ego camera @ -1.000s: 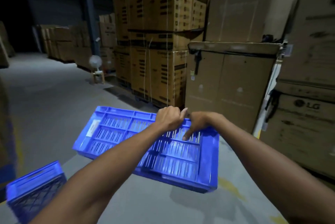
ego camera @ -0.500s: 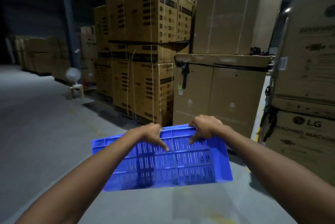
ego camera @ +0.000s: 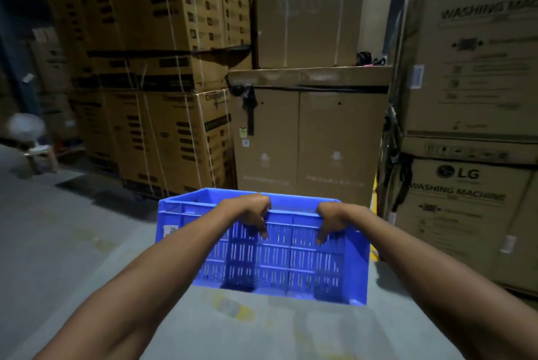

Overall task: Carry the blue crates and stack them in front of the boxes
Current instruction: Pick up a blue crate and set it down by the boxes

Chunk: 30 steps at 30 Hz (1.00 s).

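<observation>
I hold a blue slotted plastic crate (ego camera: 279,263) in front of me, above the grey floor. Its slotted wall faces me and its far rim points toward the boxes. My left hand (ego camera: 251,212) grips the near rim left of centre, fingers curled over the edge. My right hand (ego camera: 330,221) grips the same rim right of centre. Straight behind the crate stands a plain brown cardboard box (ego camera: 308,138), close to the crate's far side.
Strapped cardboard boxes (ego camera: 163,91) are stacked high at the left. LG washing machine boxes (ego camera: 465,115) tower at the right, near my right arm. A white fan on a stool (ego camera: 32,138) stands far left. Grey concrete floor (ego camera: 58,243) spreads to the left, with yellow marks below the crate.
I have come closer to the boxes and turned right. The crate has tipped from lying flat with its inside facing me to hanging upright by its rim. The second crate at lower left has left view.
</observation>
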Tool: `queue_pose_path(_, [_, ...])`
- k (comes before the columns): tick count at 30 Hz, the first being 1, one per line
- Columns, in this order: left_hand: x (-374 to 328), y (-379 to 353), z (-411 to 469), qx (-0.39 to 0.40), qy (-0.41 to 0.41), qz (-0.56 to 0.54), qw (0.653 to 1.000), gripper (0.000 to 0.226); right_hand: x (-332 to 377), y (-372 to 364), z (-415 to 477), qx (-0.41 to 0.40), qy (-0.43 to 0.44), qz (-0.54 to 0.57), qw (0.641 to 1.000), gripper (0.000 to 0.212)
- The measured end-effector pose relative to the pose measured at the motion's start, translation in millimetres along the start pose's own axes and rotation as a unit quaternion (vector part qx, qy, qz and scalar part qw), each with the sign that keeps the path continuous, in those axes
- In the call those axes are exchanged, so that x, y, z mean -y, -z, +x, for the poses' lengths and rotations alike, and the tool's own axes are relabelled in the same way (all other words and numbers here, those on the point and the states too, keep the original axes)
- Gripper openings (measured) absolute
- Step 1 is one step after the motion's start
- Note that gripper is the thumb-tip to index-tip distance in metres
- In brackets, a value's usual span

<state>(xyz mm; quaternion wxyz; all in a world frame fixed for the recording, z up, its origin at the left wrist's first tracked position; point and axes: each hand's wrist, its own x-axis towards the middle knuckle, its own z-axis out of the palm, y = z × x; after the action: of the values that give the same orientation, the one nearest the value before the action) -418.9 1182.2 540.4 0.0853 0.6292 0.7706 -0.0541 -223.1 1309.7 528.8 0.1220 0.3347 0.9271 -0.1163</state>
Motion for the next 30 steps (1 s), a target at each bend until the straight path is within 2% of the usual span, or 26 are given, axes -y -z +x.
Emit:
queue_pose_path(3, [13.3,2.9,69.0,0.013,-0.006,0.004,1.000,0.040,-34.3,0.7,63.8,-0.010,0.003,0.031,0.999,0.029])
queue_pose_path(5, [24.4,6.6,113.7,0.015,-0.011,-0.003,1.000,0.034,-51.1,13.9,105.5,-0.028,0.003,0.024,0.999,0.032])
queue_pose_path(8, [47.0,17.7,179.1,0.009,0.002,0.002,1.000,0.039,-70.6,40.4,162.3,-0.048,-0.004,0.007,0.999,0.038])
queue_pose_path(12, [80.3,29.2,257.2,-0.016,0.004,0.002,1.000,0.041,-93.6,70.2,234.6,-0.064,-0.014,-0.016,0.998,0.034])
queue_pose_path(21, [160.8,23.9,395.1,-0.046,-0.017,0.031,0.998,0.034,-108.2,81.4,377.2,-0.107,-0.046,-0.043,0.992,0.025])
queue_pose_path(27, [223.4,3.4,492.1,-0.047,-0.045,0.052,0.997,0.030,-111.1,72.4,481.7,-0.141,-0.077,-0.064,0.985,0.031])
queue_pose_path(30, [253.5,-6.1,544.7,-0.053,-0.062,0.067,0.994,0.028,-116.1,64.3,534.2,-0.151,-0.094,-0.058,0.982,0.027])
